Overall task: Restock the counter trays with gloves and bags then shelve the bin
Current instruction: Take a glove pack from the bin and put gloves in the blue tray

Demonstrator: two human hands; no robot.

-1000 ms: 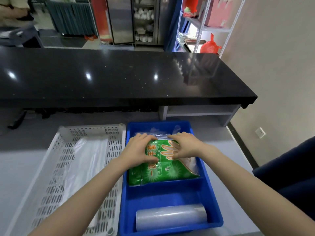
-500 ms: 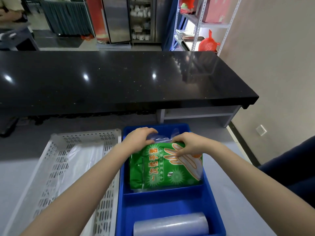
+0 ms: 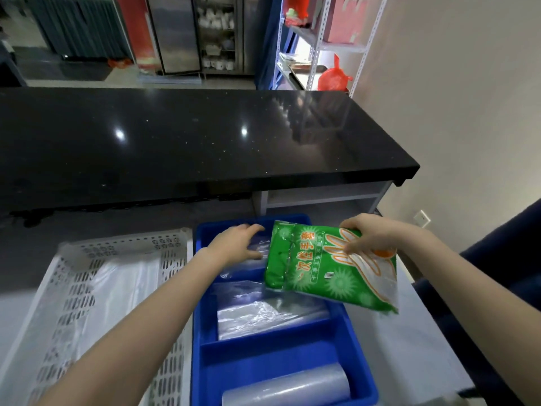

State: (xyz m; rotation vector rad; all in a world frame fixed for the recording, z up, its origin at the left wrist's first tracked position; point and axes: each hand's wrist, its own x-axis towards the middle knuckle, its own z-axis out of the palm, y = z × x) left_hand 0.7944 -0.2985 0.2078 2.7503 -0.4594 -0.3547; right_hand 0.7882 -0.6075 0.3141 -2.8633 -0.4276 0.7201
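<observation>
Your right grip (image 3: 366, 238) pinches glove pack (image 3: 330, 271) at top edge, pack tilted above blue bin (image 3: 205, 317). Your left grip (image 3: 234, 244) rests on clear bags (image 3: 263, 315) in bin; grasp or only touch, cannot tell.

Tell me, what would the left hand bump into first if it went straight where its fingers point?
Probably the clear plastic bags in the blue bin, right by the left hand; the green glove pack may hang too high to hit.

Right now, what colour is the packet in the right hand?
The packet is green, orange lettering; head view.
</observation>
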